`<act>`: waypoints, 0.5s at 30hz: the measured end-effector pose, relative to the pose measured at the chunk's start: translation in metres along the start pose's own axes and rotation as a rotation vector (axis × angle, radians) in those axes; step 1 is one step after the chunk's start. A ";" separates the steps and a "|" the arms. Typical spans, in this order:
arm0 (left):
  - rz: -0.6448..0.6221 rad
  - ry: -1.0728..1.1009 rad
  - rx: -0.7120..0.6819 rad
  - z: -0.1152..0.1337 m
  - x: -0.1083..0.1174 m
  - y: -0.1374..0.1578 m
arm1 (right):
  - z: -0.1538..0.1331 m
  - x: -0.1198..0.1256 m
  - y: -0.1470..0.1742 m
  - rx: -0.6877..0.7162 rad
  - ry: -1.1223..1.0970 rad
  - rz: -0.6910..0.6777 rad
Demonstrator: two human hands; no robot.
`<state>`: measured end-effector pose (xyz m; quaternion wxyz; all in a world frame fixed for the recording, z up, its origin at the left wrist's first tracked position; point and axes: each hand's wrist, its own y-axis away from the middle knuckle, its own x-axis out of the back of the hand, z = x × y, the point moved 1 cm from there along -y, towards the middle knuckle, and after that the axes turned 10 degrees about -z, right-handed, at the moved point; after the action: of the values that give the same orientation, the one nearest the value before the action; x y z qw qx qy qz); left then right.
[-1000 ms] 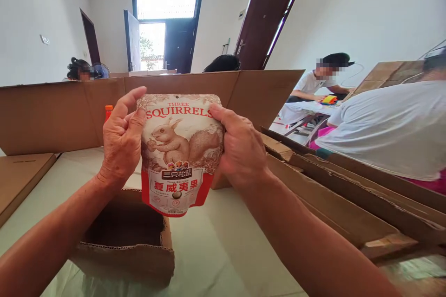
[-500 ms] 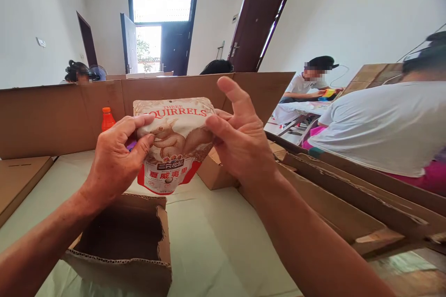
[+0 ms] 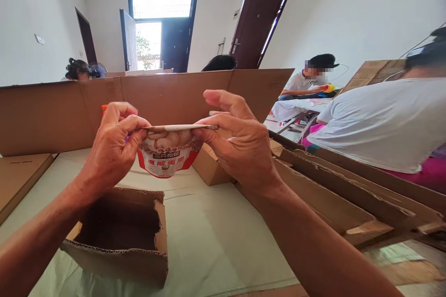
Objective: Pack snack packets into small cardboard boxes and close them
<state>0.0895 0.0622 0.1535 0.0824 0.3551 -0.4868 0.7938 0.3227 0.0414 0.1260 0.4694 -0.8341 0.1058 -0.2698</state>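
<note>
Red and cream, the bag (image 3: 167, 155) is held above the table (image 3: 212, 236), its top folded over. The left hand (image 3: 116, 148) pinches the fold's left end between thumb and fingers; the right hand (image 3: 242, 144) clamps the right end, one finger raised apart. An open box (image 3: 118, 264) sits near left; a cardboard wall (image 3: 170, 97) stands on the far side.

Your left hand (image 3: 116, 148) and right hand (image 3: 245, 151) are bare. Your bare forearms (image 3: 313, 236) are slim at the wrists (image 3: 277, 190) and wider farther back.
</note>
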 end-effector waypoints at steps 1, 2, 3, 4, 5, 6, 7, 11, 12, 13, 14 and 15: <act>0.013 0.011 -0.008 0.001 0.001 0.000 | 0.000 -0.001 -0.001 -0.024 -0.068 -0.004; 0.014 0.041 -0.005 0.003 0.001 0.000 | 0.001 -0.002 -0.002 -0.056 -0.152 -0.004; 0.011 0.083 0.007 0.004 0.002 0.000 | 0.003 -0.003 -0.003 -0.092 -0.247 -0.007; 0.012 0.123 0.025 0.006 0.001 0.001 | 0.006 -0.005 -0.003 -0.131 -0.350 -0.023; 0.022 0.157 0.043 0.007 0.001 0.002 | 0.010 -0.007 -0.002 -0.165 -0.455 -0.060; 0.040 0.178 0.061 0.008 0.001 0.003 | 0.013 -0.011 -0.001 -0.191 -0.555 -0.126; 0.059 0.185 0.074 0.009 0.000 0.004 | 0.016 -0.014 0.000 -0.211 -0.636 -0.223; 0.049 0.215 0.113 0.007 0.000 0.016 | 0.015 -0.027 0.012 -0.262 -0.685 -0.443; 0.046 0.240 0.133 0.006 0.002 0.021 | 0.011 -0.028 0.015 -0.275 -0.665 -0.406; 0.052 0.282 0.152 0.006 0.006 0.029 | 0.006 -0.027 0.017 -0.279 -0.653 -0.343; 0.069 0.330 0.166 0.006 0.011 0.039 | -0.001 -0.026 0.018 -0.274 -0.644 -0.273; 0.086 0.368 0.182 0.007 0.018 0.050 | -0.008 -0.025 0.018 -0.261 -0.632 -0.199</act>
<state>0.0556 0.0273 0.1312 0.1036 0.1892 -0.4047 0.8886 0.2988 0.0368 0.1050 0.3399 -0.9355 -0.0926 -0.0271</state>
